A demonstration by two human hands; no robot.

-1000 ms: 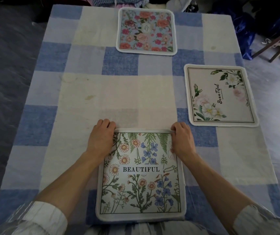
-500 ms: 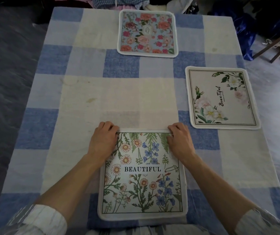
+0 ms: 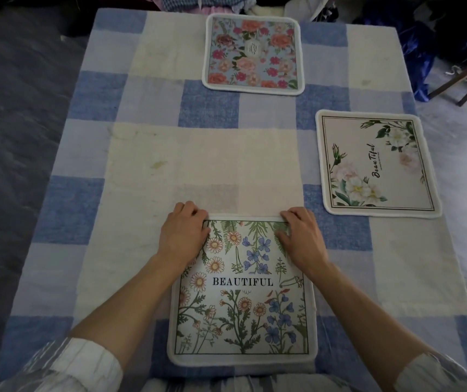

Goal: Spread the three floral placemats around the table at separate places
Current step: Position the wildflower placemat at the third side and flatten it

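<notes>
Pressing flat, left hand (image 3: 183, 234), right hand (image 3: 301, 239), neither grip closed, wildflower "BEAUTIFUL" placemat (image 3: 242, 295), white-edged

We see two bare forearms ending in bare hands, left (image 3: 183, 236) and right (image 3: 303, 239), no rings or watch visible. Nearest the desk's (image 3: 147, 142) front edge, both white sleeves (image 3: 85, 360) with faint grey streaks are pushed up toward the elbows.
</notes>
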